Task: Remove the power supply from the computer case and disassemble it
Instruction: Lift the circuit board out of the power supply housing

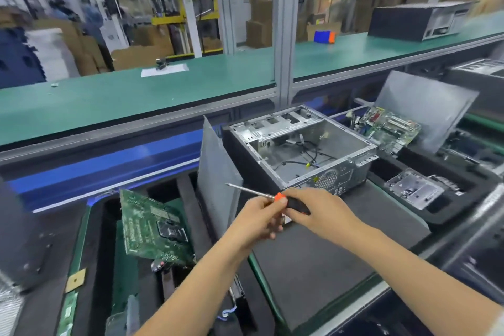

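At centre, hands: the left hand (260, 217) and right hand (316, 210) meet over a dark foam tray (321, 262), both closed round a screwdriver (275, 198); left fingers (278, 206) pinch the orange collar, right fingers wrap the black handle, and the bare shaft points left.
Computer case: the computer case (302, 144) lies open just behind the hands, loose cables on its floor; I cannot make out a power supply inside.
Writing: none can be read; board markings and a blue wall sign are blurred.
Hidden or cut off: the screwdriver handle's rear is covered by the right palm; a grey side panel (218, 172) stands upright left of the case, hiding its left flank.
Left tray: a green circuit board (152, 226) leans tilted.
Right tray: another circuit board (387, 128) rests against a grey panel.
Open room: the green worktop (109, 101) behind the case, beyond an aluminium rail.
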Action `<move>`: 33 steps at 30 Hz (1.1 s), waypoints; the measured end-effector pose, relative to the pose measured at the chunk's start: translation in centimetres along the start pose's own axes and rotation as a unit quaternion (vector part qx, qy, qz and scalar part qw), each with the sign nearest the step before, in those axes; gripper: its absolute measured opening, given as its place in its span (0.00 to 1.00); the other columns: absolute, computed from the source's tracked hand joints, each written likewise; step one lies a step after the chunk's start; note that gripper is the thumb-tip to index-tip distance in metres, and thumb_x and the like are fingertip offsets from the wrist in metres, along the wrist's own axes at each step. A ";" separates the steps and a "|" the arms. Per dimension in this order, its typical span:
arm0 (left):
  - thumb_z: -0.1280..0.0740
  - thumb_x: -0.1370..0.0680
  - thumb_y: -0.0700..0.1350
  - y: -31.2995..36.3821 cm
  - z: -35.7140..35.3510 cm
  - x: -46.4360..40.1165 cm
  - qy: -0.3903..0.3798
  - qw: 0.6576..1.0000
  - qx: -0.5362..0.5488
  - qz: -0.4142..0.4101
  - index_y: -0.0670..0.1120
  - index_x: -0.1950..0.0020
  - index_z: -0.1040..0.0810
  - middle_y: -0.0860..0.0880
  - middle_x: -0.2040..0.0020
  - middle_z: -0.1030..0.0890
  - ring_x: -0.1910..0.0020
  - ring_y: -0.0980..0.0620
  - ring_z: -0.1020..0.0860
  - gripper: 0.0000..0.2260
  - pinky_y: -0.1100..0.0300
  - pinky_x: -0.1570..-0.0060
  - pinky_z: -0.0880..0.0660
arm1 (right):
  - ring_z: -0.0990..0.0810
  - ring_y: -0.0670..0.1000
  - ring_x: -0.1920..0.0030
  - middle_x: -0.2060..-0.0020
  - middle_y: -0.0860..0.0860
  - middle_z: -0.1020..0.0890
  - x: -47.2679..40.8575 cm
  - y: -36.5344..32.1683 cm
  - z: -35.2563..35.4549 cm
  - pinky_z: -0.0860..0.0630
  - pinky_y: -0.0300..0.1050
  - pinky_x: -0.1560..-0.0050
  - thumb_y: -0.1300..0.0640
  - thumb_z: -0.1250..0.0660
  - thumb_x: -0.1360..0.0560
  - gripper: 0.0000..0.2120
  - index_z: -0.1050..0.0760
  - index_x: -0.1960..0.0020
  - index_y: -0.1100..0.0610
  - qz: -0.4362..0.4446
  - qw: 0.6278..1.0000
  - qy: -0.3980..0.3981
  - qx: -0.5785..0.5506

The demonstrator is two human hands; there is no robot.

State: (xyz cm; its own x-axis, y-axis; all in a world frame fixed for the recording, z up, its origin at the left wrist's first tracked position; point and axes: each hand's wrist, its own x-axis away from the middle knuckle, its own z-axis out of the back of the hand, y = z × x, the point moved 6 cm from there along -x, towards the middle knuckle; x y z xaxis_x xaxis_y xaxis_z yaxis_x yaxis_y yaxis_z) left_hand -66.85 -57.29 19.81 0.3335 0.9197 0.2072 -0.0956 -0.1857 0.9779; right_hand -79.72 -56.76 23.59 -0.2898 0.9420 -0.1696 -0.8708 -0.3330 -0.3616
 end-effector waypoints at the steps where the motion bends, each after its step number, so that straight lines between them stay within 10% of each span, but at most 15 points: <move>1: 0.33 0.20 0.48 0.5 -0.9 -0.9 0.000 1.000 -0.022 -0.015 0.45 0.56 0.21 0.54 0.71 0.24 0.70 0.57 0.25 0.09 0.65 0.72 0.29 | 0.23 0.49 0.51 0.57 0.44 0.22 -0.3 1.3 0.4 0.28 0.45 0.57 0.44 0.38 0.24 0.13 0.28 0.41 0.43 -0.002 1.000 -0.001 0.012; 11: 0.34 0.20 0.48 3.8 -7.6 -14.1 0.101 0.887 -0.434 -0.118 0.45 0.35 0.26 0.49 0.39 0.25 0.39 0.53 0.27 0.15 0.60 0.37 0.32 | 0.25 0.54 0.57 0.60 0.48 0.29 -6.5 20.2 4.9 0.35 0.45 0.65 0.50 0.35 0.24 0.07 0.32 0.56 0.49 -0.032 0.997 -0.007 0.062; 18: 0.46 0.18 0.60 0.7 -6.8 -19.1 0.092 0.872 -0.480 0.037 0.47 0.65 0.33 0.50 0.69 0.32 0.68 0.50 0.32 0.23 0.56 0.64 0.36 | 0.24 0.54 0.60 0.61 0.48 0.24 -11.5 28.9 5.2 0.30 0.46 0.64 0.50 0.36 0.23 0.06 0.32 0.55 0.50 -0.001 0.998 -0.063 0.016; 33: 0.48 0.24 0.70 -1.2 -5.6 -18.7 0.149 0.849 -0.500 0.085 0.50 0.78 0.38 0.53 0.78 0.43 0.80 0.54 0.42 0.31 0.58 0.71 0.46 | 0.24 0.47 0.74 0.71 0.50 0.22 -13.6 31.6 4.2 0.28 0.38 0.72 0.55 0.34 0.26 0.06 0.23 0.53 0.57 -0.052 0.979 -0.149 -0.126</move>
State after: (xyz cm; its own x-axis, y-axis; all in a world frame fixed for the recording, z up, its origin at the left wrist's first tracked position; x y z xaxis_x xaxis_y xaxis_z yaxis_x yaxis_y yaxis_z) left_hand -78.27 -72.33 14.58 -0.0026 0.9834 0.1815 -0.9168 -0.0748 0.3924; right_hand -104.97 -79.87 18.32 -0.3411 0.9292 0.1423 -0.7874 -0.1998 -0.5832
